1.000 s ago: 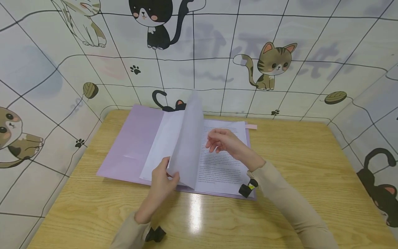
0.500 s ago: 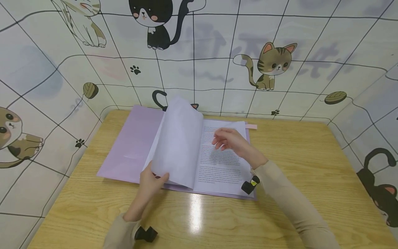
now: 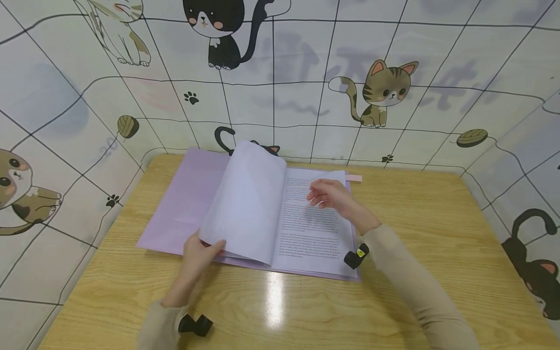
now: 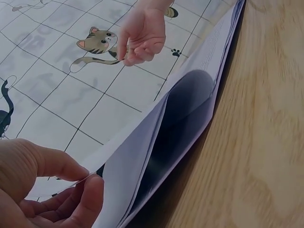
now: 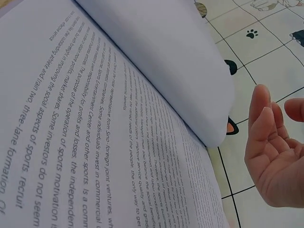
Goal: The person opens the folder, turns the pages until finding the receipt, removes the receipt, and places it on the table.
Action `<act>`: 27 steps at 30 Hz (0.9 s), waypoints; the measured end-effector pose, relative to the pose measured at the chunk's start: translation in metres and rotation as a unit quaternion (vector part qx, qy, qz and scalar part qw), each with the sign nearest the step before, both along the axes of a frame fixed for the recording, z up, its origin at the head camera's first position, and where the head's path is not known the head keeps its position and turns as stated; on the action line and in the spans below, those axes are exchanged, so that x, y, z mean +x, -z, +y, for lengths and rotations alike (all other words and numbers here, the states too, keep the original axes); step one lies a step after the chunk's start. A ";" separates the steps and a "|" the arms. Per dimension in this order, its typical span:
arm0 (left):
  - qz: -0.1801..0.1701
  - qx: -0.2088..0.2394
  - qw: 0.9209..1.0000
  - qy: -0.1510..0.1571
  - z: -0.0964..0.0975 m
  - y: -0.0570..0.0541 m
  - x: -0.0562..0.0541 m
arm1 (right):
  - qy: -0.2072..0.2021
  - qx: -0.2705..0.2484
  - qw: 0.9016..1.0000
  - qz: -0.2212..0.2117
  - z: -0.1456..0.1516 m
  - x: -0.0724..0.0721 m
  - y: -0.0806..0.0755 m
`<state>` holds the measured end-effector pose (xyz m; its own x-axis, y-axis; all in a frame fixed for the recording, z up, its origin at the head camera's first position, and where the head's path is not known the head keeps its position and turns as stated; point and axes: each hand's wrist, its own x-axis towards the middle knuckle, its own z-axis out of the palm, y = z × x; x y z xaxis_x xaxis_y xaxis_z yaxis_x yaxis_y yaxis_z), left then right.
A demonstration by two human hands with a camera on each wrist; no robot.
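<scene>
A purple folder (image 3: 185, 194) lies spread on the table, with printed sheets inside. My left hand (image 3: 197, 255) pinches the lower left corner of a turned page (image 3: 249, 204), whose blank back faces up. In the left wrist view, thumb and finger (image 4: 61, 166) meet on the thin paper edge, and the page bows up over a dark gap. Above the printed right-hand page (image 3: 310, 238) hovers my right hand (image 3: 332, 197), its fingers loosely bent and holding nothing. The right wrist view shows that hand (image 5: 278, 156) apart from the paper.
A pink tab (image 3: 354, 178) sticks out at the folder's upper right. The wooden table (image 3: 415, 218) extends around the folder. Behind and at the sides stands a white cat-patterned backdrop (image 3: 302, 107). Black wrist cameras (image 3: 194, 324) sit at both cuffs.
My left hand has moved left and toward me, bringing the pinched page from nearly upright down over the folder's left side. My right hand has drifted slightly right.
</scene>
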<state>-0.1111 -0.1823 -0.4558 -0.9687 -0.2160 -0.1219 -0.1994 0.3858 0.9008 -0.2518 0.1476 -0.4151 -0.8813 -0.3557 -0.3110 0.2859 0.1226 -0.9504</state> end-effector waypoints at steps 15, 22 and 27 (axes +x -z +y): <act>0.064 -0.187 0.978 0.063 -0.002 0.000 -0.004 | 0.021 -0.010 1.000 -0.011 0.019 -0.013 0.015; 0.051 -0.228 0.969 0.076 -0.002 -0.002 -0.009 | 0.029 -0.010 0.999 -0.015 0.025 -0.015 0.016; 0.029 -0.251 0.964 0.082 -0.003 0.001 -0.012 | 0.037 -0.005 0.999 -0.020 0.025 -0.014 0.015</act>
<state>-0.1234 -0.1856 -0.4571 -0.9970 -0.0763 0.0125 -0.0536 0.7978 0.6005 -0.2660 0.1729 -0.4304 -0.8926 -0.2924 -0.3432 0.3316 0.0902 -0.9391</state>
